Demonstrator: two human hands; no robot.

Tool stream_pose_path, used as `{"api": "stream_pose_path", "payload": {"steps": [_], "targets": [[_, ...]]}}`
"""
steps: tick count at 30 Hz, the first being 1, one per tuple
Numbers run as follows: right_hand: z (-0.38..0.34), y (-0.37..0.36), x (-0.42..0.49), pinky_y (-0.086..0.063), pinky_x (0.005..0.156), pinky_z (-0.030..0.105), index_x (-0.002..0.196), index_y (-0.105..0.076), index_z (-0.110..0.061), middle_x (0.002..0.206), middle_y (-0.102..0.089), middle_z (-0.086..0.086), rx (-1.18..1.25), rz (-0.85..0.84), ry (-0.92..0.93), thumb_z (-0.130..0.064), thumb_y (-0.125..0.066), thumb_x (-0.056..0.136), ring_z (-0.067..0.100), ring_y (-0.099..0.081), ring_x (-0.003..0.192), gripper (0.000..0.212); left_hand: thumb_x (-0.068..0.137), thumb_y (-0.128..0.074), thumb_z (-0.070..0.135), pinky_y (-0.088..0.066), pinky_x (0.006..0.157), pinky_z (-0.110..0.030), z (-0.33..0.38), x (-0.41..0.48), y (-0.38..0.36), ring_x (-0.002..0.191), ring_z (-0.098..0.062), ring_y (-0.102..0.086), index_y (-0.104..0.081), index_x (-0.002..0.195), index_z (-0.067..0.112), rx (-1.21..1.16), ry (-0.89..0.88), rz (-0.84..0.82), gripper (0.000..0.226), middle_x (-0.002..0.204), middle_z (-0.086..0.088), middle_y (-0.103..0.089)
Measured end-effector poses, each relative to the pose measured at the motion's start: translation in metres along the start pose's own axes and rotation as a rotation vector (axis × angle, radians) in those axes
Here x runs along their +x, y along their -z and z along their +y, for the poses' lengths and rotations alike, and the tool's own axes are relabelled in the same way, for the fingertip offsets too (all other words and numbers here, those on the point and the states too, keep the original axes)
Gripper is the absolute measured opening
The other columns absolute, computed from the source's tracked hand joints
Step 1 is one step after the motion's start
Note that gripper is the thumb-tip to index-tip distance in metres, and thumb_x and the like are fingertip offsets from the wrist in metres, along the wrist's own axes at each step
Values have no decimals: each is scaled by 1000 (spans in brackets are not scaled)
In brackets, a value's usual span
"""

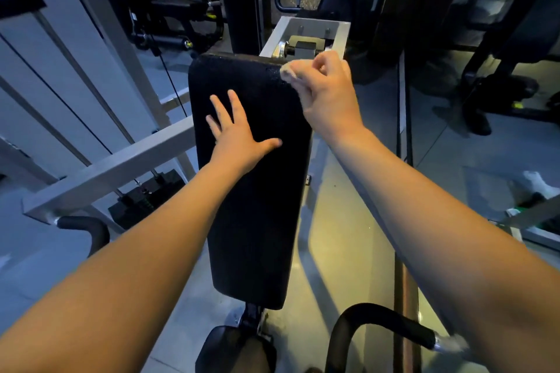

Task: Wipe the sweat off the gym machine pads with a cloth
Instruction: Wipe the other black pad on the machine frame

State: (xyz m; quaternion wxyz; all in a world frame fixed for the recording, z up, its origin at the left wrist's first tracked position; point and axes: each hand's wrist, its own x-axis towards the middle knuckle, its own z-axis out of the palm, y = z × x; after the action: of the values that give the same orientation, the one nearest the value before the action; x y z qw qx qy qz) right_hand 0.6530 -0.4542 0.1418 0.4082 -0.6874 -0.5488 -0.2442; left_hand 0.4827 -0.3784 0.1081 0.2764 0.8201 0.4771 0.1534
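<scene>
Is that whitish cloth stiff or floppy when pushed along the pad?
Probably floppy: the cloth sits bunched inside the right hand. Likely light too, since curled fingers alone hold it at a corner of the black pad.

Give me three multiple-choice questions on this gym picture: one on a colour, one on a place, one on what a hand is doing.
1. What colour is the pad? A) red B) black C) white
2. Where is the cloth? A) at the pad's far right corner B) on the floor C) over a handle
3. What is the left hand doing? A) pressing flat on the pad B) gripping a handle C) making a fist

Answers: 1 B, its whole surface is black; 2 A, the right hand grips it there; 3 A, its fingers lie spread on the pad.
</scene>
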Motion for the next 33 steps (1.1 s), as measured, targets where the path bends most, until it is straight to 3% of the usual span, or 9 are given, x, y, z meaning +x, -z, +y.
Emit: {"api": "stream_pose_path", "payload": {"steps": [6, 13, 17, 20, 22, 25, 28, 30, 33], "targets": [[0, -15, -9, -45, 75, 27, 116, -68, -17, 108, -59, 9, -146, 50, 72, -3, -50, 95, 28, -52, 95, 31, 78, -85, 39, -25, 118, -56, -1, 9, -18, 147, -44, 26, 31, 153, 21, 78, 5, 20, 138, 155, -13, 44], [1, -14, -38, -52, 84, 36, 118, -67, -6, 127, -61, 13, -235, -74, 155, 1, -42, 91, 34, -48, 110, 37, 79, -83, 42, -26, 118, -54, -5, 12, -22, 147, -46, 24, 30, 154, 19, 108, -34, 53, 137, 156, -15, 41], [2, -31, -110, -50, 91, 46, 115, -64, -7, 123, -59, 14, -169, -305, 221, -6, -40, 96, 36, -50, 110, 31, 78, -82, 46, -28, 117, -54, -6, 11, -20, 148, -45, 22, 29, 154, 20, 130, -52, 57, 137, 158, -15, 39], [1, -29, -152, -53, 87, 42, 118, -64, -16, 123, -55, 5, -86, -490, 214, -11, -56, 98, 29, -47, 112, 22, 78, -82, 46, -31, 116, -52, -9, 10, -18, 149, -44, 21, 28, 155, 20, 150, -60, 69, 137, 158, -14, 39], [-3, -19, -134, -51, 86, 39, 115, -64, -21, 122, -54, 0, -18, -441, 172, -13, -58, 99, 25, -49, 110, 19, 77, -83, 48, -35, 114, -51, -11, 8, -18, 149, -43, 20, 28, 155, 22, 163, -65, 77, 138, 159, -12, 38], [-16, -1, -61, -47, 92, 29, 115, -66, -17, 119, -60, 4, -28, -150, 191, -7, -47, 100, 25, -56, 108, 26, 76, -83, 49, -39, 112, -49, -13, 7, -17, 150, -41, 20, 29, 154, 24, 170, -64, 78, 138, 158, -11, 39], [-21, -1, -10, -46, 85, 26, 115, -69, -13, 114, -62, 10, -132, 19, 110, -13, -48, 100, 28, -55, 104, 26, 76, -83, 49, -33, 116, -59, -16, 7, -16, 150, -39, 20, 30, 153, 26, 173, -59, 72, 139, 157, -8, 42], [-19, -16, -22, -47, 89, 30, 115, -67, -10, 118, -60, 11, -168, -53, 136, -9, -48, 99, 28, -53, 107, 25, 76, -84, 48, -28, 117, -63, -20, 7, -16, 151, -39, 19, 30, 153, 27, 178, -67, 66, 139, 158, -8, 42], [-14, -34, -79, -47, 91, 36, 112, -64, -6, 119, -58, 12, -148, -300, 317, -7, -47, 100, 29, -52, 109, 21, 76, -84, 48, -22, 116, -65, -26, 8, -15, 152, -39, 16, 28, 155, 26, 205, -90, 65, 138, 159, -8, 40]]}}
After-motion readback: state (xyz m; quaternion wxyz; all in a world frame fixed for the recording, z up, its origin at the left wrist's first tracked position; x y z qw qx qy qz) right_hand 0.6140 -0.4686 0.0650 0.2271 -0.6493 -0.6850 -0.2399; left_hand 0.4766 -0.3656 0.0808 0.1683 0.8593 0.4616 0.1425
